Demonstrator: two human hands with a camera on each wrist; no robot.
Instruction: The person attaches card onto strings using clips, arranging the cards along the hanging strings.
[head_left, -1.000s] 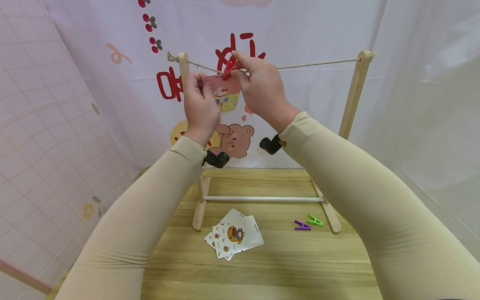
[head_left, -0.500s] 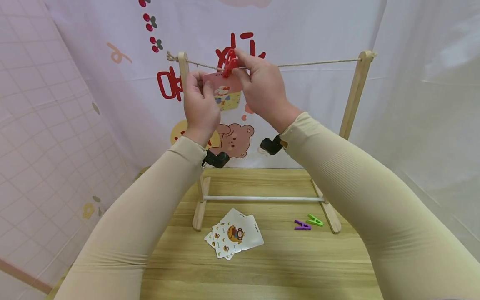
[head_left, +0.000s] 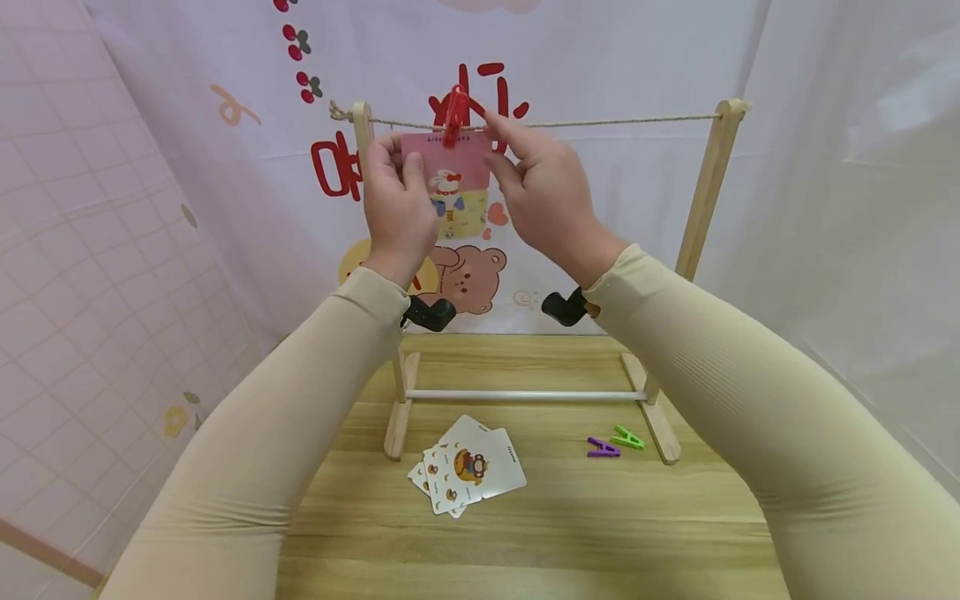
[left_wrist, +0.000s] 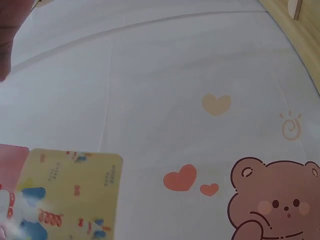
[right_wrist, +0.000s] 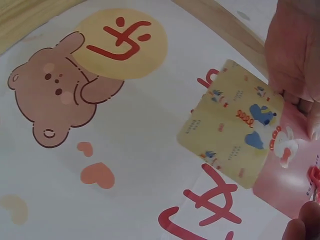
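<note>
A pink and yellow card (head_left: pixel 468 162) with a rabbit picture hangs at the rope (head_left: pixel 622 122), its top edge under a red clothespin (head_left: pixel 454 117). My left hand (head_left: pixel 401 208) pinches the card's left edge between thumb and fingers. Beside the card's right edge is my right hand (head_left: pixel 547 187), its thumb and index finger apart and off the clothespin. Whether a fingertip touches the card I cannot tell. The right wrist view has the card (right_wrist: pixel 235 120) between my left hand (right_wrist: pixel 295 60) and right fingertips (right_wrist: pixel 305 225). In the left wrist view the card (left_wrist: pixel 75 195) is partly cut off.
Two wooden posts (head_left: pixel 705 192) hold the rope, joined below by a white rod (head_left: pixel 525 396). Several white cards (head_left: pixel 476 467) lie overlapping on the wooden table (head_left: pixel 570 542). A purple clothespin (head_left: pixel 603 448) and a green clothespin (head_left: pixel 628 437) lie at the right. A printed cloth (head_left: pixel 615 217) hangs behind.
My right hand has let go of the red clothespin and moved right. The clothespin now stands nearly upright on the rope, and the card hangs straighter. My left hand keeps its pinch.
</note>
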